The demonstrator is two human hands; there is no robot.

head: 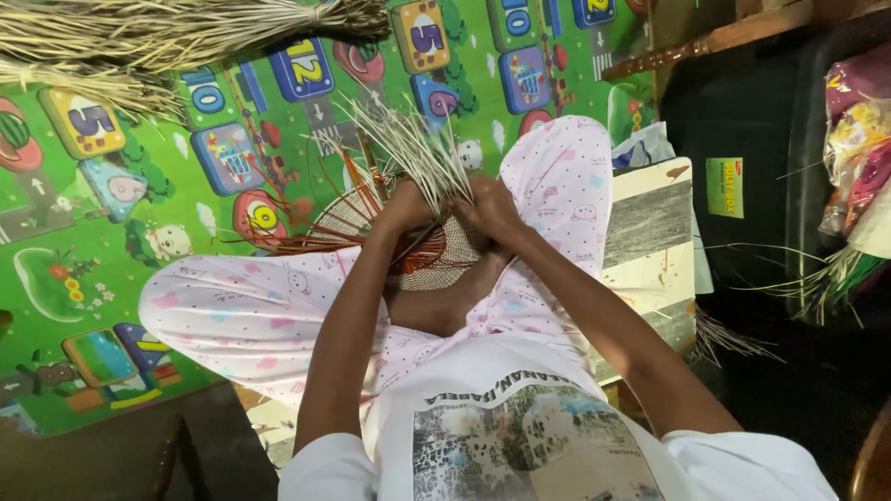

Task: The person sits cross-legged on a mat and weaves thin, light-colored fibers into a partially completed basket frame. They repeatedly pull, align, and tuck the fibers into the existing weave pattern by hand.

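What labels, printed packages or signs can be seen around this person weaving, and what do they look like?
Sticker: small green and yellow rectangle on the dark bin at right.
Plastic bags: crinkled clear wrapping with pink, yellow and red inside, far right edge.
Play mat: green floor mat with coloured number tiles and cartoon pictures, left.
Shirt print: grey photo-like panel on the white shirt, bottom centre.

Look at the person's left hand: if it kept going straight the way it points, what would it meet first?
The left hand points up-right, its grip closed on the pale loose weaving strands of the round half-woven basket. It would likely meet those strands first, then the green play mat; depth is unclear.
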